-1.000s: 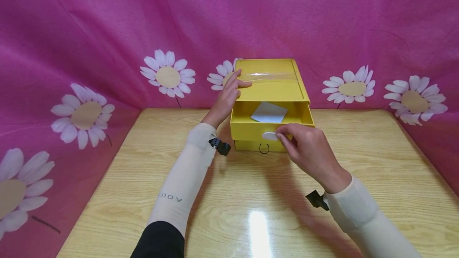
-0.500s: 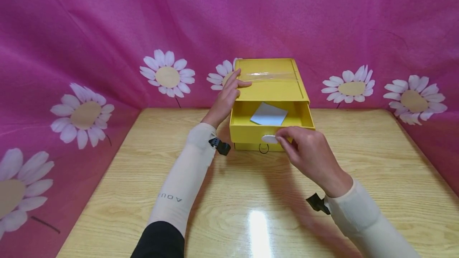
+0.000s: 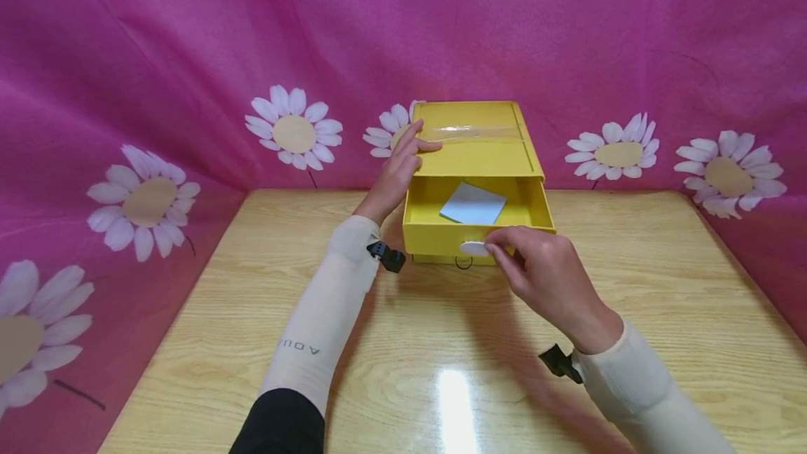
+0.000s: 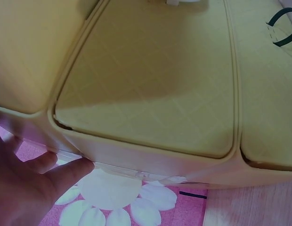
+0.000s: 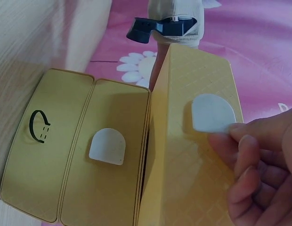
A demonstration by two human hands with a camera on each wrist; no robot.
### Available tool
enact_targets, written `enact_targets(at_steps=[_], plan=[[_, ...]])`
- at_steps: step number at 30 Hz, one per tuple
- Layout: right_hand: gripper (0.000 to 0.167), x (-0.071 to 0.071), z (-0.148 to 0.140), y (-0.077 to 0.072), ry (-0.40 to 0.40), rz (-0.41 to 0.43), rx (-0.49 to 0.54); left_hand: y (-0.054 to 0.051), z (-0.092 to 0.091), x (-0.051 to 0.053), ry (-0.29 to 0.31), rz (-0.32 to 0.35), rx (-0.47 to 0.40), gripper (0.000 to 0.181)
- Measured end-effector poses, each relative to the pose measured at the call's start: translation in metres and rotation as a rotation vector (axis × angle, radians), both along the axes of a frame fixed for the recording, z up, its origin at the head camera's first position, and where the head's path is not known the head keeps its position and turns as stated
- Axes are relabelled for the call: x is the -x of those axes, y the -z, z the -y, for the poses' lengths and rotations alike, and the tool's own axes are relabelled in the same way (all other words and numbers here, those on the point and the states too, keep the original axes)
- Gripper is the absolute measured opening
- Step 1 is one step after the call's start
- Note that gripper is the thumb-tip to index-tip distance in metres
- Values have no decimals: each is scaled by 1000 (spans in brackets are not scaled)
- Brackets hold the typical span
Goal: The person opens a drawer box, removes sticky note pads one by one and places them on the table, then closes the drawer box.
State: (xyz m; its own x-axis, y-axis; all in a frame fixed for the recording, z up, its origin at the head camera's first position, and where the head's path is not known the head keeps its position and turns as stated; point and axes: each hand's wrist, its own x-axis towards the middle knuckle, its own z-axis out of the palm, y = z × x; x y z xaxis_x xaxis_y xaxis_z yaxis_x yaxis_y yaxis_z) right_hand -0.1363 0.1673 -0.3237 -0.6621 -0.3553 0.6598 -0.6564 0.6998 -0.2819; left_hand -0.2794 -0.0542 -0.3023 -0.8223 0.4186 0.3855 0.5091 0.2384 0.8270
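Note:
A yellow drawer unit (image 3: 485, 156) stands on the table with its top drawer (image 3: 431, 238) pulled out toward me. Inside that drawer lies a tilted white paper piece (image 3: 473, 204). My right hand (image 3: 547, 265) pinches the drawer's rounded white pull tab (image 5: 212, 113) between thumb and forefinger. Against the unit's top left edge rests my left hand (image 3: 397, 174), fingers extended; in the left wrist view its fingers (image 4: 73, 172) lie along the side wall. In the right wrist view, the middle drawer has its own white tab (image 5: 107, 147), and the lowest a black loop (image 5: 40, 127).
The wooden table (image 3: 265, 286) reaches to a pink cloth backdrop (image 3: 536, 26) with large daisies, close behind the unit. Clear tape (image 3: 473, 131) crosses the unit's top. Small black cameras (image 3: 386, 256) sit on both wrists.
The top drawer has slid farther out toward me, with my right hand moving along on its tab. More of the drawer's inside and the paper shows. My left hand stays in place.

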Motion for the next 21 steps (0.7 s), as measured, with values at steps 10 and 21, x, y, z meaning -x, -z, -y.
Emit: enact_targets(at_steps=[10,21], plan=[[14,-3,0,0,-7,-15,3,20,0,25,-5,-13,0,45],[16,-9,1,-1,-11,5,4,29,0,32,-25,-41,-5,47]])
